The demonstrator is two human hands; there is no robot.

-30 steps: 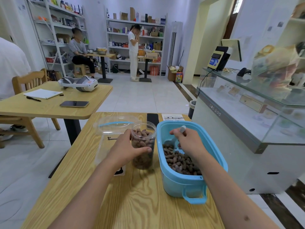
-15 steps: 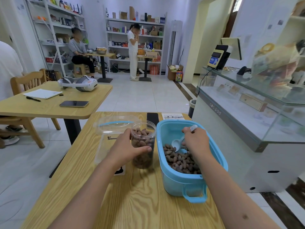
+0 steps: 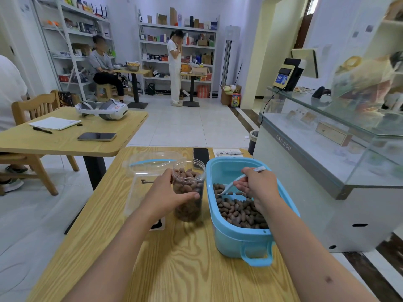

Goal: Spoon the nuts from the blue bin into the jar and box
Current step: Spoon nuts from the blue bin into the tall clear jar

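A blue bin (image 3: 237,238) with brown nuts (image 3: 239,211) stands on the wooden table (image 3: 187,267), right of centre. Just left of it is a clear plastic jar (image 3: 189,182), nearly full of nuts. My left hand (image 3: 168,196) grips the jar's side. My right hand (image 3: 258,185) holds a white spoon (image 3: 231,185) inside the bin, its bowl low over the nuts at the bin's far end. A clear plastic box (image 3: 148,168) with a blue strip stands behind and left of the jar; my left hand hides part of it.
A black phone (image 3: 201,155) and a printed paper (image 3: 227,152) lie at the table's far edge. A glass counter (image 3: 327,149) runs close along the right. Another table (image 3: 65,140) with a headset, notebook and phone stands to the left. Two people are at the far shelves.
My right hand has drawn back toward me and tilted the spoon, so its bowl now shows at the bin's far end above the nuts. My left hand stays on the jar.
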